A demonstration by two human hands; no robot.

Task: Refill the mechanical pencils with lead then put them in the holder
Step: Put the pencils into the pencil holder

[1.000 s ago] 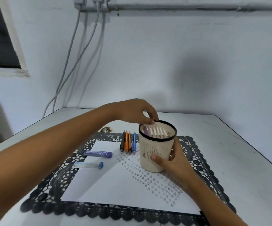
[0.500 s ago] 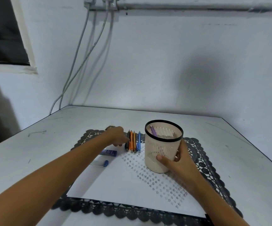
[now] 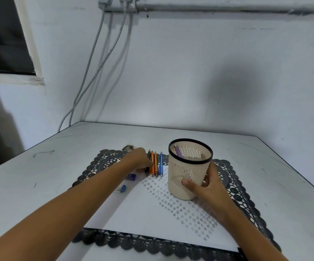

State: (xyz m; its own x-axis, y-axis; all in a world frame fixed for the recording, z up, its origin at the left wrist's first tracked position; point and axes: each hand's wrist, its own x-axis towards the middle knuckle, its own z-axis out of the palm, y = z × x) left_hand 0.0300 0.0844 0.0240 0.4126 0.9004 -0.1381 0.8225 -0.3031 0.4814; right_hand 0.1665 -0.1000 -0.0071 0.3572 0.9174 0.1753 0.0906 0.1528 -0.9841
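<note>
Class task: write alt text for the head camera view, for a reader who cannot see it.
A person's right hand grips a cream holder with one purple pencil inside, while the left hand reaches the left end of a row of four pencils beside it. Two lead cases lie by the left forearm at the edge of white paper on a black lace mat.

A black lace mat [image 3: 235,187] lies flat on the white table [image 3: 284,194].

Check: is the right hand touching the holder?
Touching. The head view shows the right hand with its thumb pressed on the front wall of the holder and its fingers curled round the right side, no gap.
</note>
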